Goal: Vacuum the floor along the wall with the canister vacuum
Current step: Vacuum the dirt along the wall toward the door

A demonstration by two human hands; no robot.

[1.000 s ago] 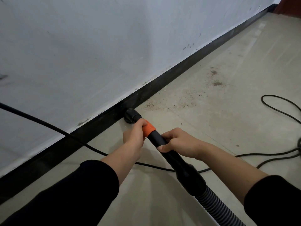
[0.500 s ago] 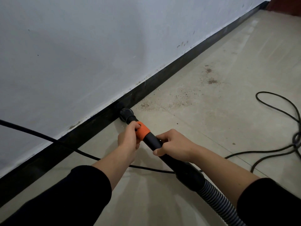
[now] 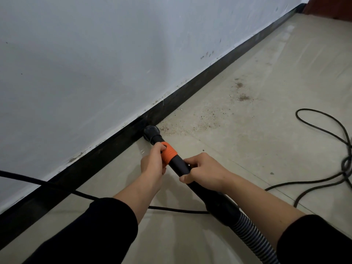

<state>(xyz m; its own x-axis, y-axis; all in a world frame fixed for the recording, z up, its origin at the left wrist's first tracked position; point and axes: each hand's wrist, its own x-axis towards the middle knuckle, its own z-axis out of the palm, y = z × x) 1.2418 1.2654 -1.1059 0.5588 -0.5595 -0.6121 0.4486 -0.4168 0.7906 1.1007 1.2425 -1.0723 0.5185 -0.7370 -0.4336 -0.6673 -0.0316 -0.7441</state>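
Note:
The black vacuum wand [image 3: 180,165] runs from lower right up to a round black nozzle [image 3: 151,132] pressed on the floor against the black baseboard [image 3: 190,96]. My left hand [image 3: 153,164] grips the wand at its orange collar [image 3: 169,154]. My right hand [image 3: 204,171] grips the black tube just behind it. A ribbed grey hose [image 3: 251,239] leaves the wand toward the lower right. Brown dirt specks [image 3: 190,122] lie on the beige floor just right of the nozzle, with two darker patches [image 3: 242,97] farther along.
A white wall [image 3: 114,63] rises above the baseboard. A black power cord [image 3: 57,184] crosses the floor under my arms and coils [image 3: 342,149] at the right. A dark red object [image 3: 329,6] stands at the far corner.
The nozzle has slid a little to the right along the baseboard, closer to the dirt specks. Both hands keep the same hold on the wand.

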